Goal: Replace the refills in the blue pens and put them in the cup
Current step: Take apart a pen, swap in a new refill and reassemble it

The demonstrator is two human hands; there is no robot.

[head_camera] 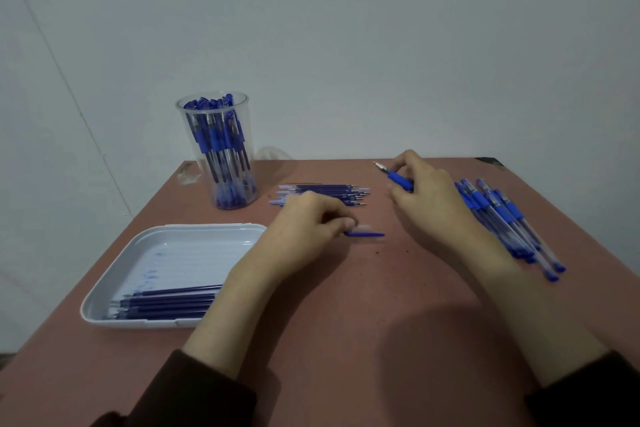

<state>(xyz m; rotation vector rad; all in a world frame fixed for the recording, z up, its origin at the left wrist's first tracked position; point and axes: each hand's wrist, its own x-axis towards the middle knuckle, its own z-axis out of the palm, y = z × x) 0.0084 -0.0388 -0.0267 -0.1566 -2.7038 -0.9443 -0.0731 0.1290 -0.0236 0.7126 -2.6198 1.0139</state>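
Left hand: (304, 224) fingers curled, pinching a blue refill (367, 234) that juts out to its right, low over the table (346, 308).
Right hand: (429, 199) curled round a blue pen (398, 179), tip pointing far-left.
Pen pile: (502, 215) just right of that hand.
Loose refills: (329, 191) just beyond the left hand.
Cup: (184, 135) far left, holding pens.
Tray: (194, 253) near left, with used refills (166, 303).

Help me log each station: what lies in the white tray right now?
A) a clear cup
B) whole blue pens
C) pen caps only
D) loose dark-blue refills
D: thin dark-blue refills lie side by side along the near side of the white tray; the whole pens stand in the clear cup or lie piled by the right hand.
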